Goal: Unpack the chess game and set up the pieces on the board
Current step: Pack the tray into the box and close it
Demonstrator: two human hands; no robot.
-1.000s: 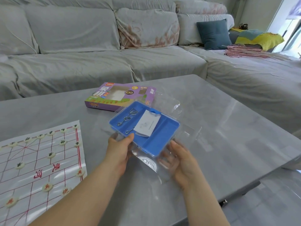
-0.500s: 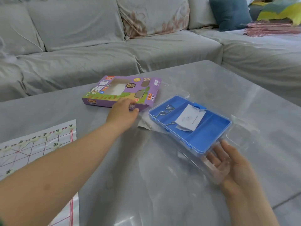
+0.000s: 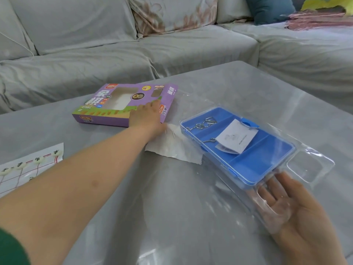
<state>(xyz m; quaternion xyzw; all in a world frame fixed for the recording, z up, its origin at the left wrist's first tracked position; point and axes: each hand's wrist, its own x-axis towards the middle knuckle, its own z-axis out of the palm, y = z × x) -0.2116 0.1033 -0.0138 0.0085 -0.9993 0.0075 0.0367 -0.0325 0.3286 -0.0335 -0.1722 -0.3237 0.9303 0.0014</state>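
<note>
The purple chess game box (image 3: pixel 107 104) lies flat on the grey table (image 3: pixel 191 217) near its far edge. My left hand (image 3: pixel 145 117) lies on the box's near right corner, fingers stretched over its top. The paper chess board (image 3: pixel 7 182) shows at the left edge, with several round pale pieces (image 3: pixel 57 153) standing along its lines. My right hand (image 3: pixel 294 207) is palm up at the near right, its straight fingers under a clear plastic tray (image 3: pixel 311 167). A blue case (image 3: pixel 248 161) rests in that tray.
Inside the blue case lie metal wire rings (image 3: pixel 202 125) and a white leaflet (image 3: pixel 236 138). A crumpled white sheet (image 3: pixel 172 148) lies between the case and the purple box. A grey covered sofa (image 3: pixel 114 50) runs behind and to the right of the table.
My left hand has let go of the tray and reached forward onto the purple box. My right hand has carried the tray and blue case to the right.
</note>
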